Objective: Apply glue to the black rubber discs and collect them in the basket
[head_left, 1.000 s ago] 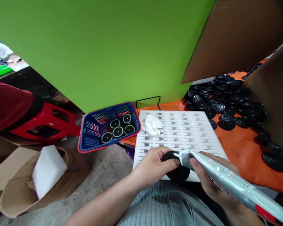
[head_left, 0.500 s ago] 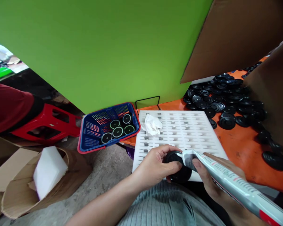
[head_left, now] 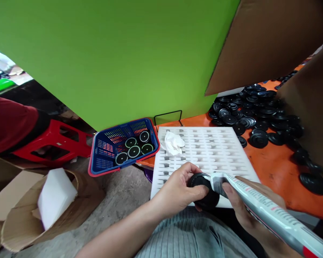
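My left hand (head_left: 183,188) is closed around a round black disc (head_left: 211,200), its thumb lying across the face. The disc is held just over the near edge of a white foam tray (head_left: 223,138). My right hand (head_left: 244,204) grips a long white and grey sealant tube (head_left: 274,211) with printed markings and a red band. Its narrow white nozzle points left and meets the upper rim of the disc, as far as I can see. A crumpled white tissue (head_left: 173,143) lies on the tray's left side, among rows of slots, some holding thin metallic pieces.
Left of the tray stands a blue basket (head_left: 101,152) with several black discs ringed in pale green. Many black discs (head_left: 258,138) lie piled on the orange table (head_left: 269,165). Cardboard (head_left: 263,39) hangs at upper right. A seated person (head_left: 10,122) in red is at far left.
Both hands, the disc and the sealant tube have shifted slightly right and down. The nozzle has moved a little along the disc's upper rim. The grips are unchanged.
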The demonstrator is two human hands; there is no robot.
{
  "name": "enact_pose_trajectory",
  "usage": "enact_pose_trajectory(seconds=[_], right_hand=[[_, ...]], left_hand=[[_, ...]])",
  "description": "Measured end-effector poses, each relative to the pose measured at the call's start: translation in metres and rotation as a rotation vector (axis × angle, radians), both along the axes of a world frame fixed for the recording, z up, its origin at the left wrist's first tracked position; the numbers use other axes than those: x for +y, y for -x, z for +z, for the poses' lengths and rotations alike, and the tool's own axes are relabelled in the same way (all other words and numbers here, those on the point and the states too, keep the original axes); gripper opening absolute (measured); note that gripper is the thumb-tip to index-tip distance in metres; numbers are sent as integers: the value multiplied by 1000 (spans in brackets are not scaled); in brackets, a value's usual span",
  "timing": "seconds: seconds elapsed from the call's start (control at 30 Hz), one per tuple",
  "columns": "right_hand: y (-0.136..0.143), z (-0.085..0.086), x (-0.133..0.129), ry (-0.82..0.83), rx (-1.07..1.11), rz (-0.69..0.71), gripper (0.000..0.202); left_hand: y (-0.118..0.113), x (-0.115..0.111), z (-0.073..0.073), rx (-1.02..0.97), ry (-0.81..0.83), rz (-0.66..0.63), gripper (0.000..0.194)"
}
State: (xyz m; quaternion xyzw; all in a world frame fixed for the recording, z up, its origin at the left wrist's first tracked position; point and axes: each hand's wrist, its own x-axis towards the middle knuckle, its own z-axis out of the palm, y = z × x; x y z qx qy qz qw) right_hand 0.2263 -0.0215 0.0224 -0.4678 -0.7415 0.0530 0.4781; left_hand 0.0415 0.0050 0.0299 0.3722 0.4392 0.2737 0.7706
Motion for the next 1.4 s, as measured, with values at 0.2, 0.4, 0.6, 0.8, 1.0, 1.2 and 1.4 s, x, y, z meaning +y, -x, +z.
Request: enact_pose_trajectory(seconds=[0.2, 0.4, 0.6, 0.8, 1.0, 1.2, 1.4], right_hand=[[-2, 0, -3, 11, -20, 9, 20], [-4, -3, -4, 4, -15, 19, 21], [-3, -1, -5, -3, -11, -20, 22], [0, 2, -9, 42, -26, -63, 17], [-3, -2, -6, -32, -55, -28, 20], [-4, -1, -10, 0, -50, -26, 21], [-2, -2, -13, 31, -22, -47, 21]], left_hand=[[0, -2, -5, 20, -19, -61, 28], [1, -3, -5, 80, -72, -72, 25], [0, -3, 5, 45, -95, -83, 26], [0, -2, -4, 117, -18, -100, 25], [-2, -3, -4, 44, -1, -96, 34], [-2, -4, -6, 15, -6, -56, 29], [-4, -5, 0, -16, 84, -83, 33]])
